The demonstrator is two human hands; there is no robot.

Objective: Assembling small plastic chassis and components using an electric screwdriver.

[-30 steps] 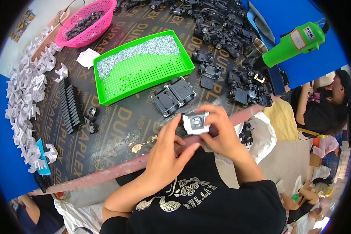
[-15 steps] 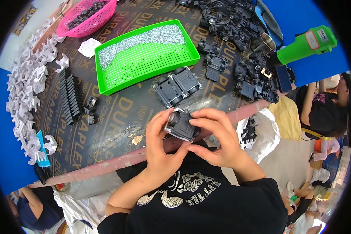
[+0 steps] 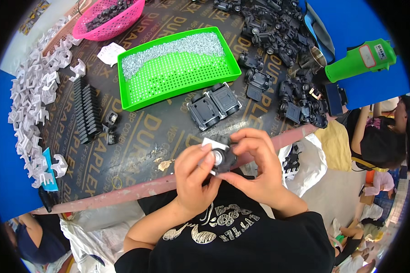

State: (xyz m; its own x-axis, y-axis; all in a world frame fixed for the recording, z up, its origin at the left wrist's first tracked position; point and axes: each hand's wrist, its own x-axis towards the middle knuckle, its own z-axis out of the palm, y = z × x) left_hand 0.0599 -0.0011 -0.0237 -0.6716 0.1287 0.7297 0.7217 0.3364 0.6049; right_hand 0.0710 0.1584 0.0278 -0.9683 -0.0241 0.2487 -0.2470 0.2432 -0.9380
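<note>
Above the table's front edge, a small black toy-car part (image 3: 228, 157) with a white piece (image 3: 213, 143) on it is held between my two hands. My left hand (image 3: 192, 177) is closed on its left side, thumb and fingers against the white piece and beside a round silver-rimmed wheel. My right hand (image 3: 258, 166) grips the right side with bent fingers on top and the thumb beneath. Part of the toy-car part is hidden by my fingers. Just beyond my hands, two black toy-car bodies (image 3: 214, 107) lie side by side.
Screws fill the far part of a green perforated tray (image 3: 177, 84). White plastic brackets (image 3: 27, 109) pile up at left, beside stacked black parts (image 3: 86, 111). A pink basket (image 3: 109, 32), more black car parts (image 3: 278, 34) and a green tool (image 3: 360, 61) lie farther off.
The toy-car part has been turned between my hands, so its wheel and white piece now show. My left fingers have shifted onto the white piece. The table things sit slightly shifted in the picture.
</note>
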